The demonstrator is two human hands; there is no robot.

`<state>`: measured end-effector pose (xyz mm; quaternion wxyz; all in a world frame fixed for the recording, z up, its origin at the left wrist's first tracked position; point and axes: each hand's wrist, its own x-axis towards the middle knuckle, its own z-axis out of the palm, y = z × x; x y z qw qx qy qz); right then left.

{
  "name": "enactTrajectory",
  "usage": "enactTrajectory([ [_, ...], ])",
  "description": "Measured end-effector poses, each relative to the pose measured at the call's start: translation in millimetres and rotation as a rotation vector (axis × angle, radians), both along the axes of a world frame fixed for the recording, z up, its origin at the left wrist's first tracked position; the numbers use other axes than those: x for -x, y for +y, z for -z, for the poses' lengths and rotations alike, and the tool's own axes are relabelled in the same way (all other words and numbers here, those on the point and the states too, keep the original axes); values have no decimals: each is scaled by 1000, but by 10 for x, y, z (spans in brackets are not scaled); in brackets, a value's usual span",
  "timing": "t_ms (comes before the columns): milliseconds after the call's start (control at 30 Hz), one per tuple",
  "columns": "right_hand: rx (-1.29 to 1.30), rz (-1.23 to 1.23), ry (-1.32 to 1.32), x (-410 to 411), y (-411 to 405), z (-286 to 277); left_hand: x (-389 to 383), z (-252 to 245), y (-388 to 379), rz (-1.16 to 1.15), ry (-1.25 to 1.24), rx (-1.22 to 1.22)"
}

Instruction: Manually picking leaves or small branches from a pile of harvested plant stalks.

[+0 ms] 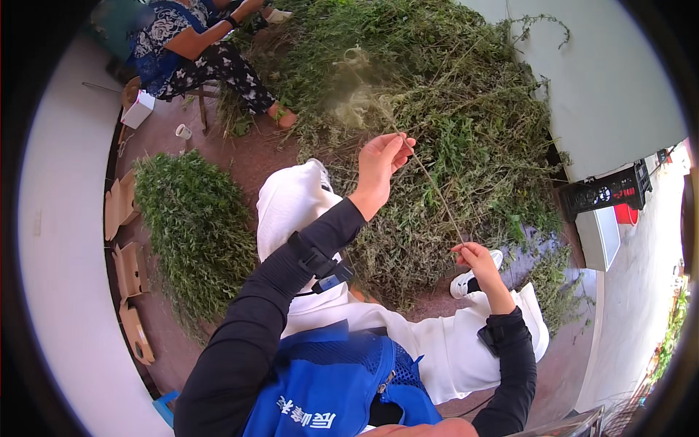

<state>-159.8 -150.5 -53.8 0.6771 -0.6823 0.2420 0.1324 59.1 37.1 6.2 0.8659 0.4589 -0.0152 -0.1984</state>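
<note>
My left hand (378, 166) pinches a long, thin plant stem (435, 188) between thumb and fingertips. Lower and to the right, my right hand (479, 264) grips the same stem at its near end. The stretch between the hands is mostly bare, slanting down to the right. Beyond my left hand the stem runs on to a pale, blurred tuft (357, 106), whose detail I cannot make out. Under and beyond both hands spreads a large heap of cut leafy plants (480, 131), part green, part dried.
A greener pile of cut plants (191, 235) lies left of my knee. Open cardboard boxes (130, 270) line the left wall. Another person (202, 60) sits at upper left, near a paper cup (183, 131). A black plastic crate (606, 191) and white box (598, 235) stand right.
</note>
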Motion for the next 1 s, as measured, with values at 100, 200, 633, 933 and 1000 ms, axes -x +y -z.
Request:
enactTrajectory([
  [100, 14, 29, -1, 47, -63, 59, 13, 4, -11, 59, 76, 89],
  [200, 40, 106, -43, 54, -65, 53, -36, 64, 9, 99, 268, 227],
  [633, -250, 590, -511, 109, -707, -831, 248, 247, -204, 559, 512, 20],
  [933, 226, 1058, -675, 2147, -1364, -1253, 132, 449, -73, 615, 557, 53],
  [1000, 468, 1143, -389, 2839, -1324, -749, 231, 350, -150, 664, 513, 28],
])
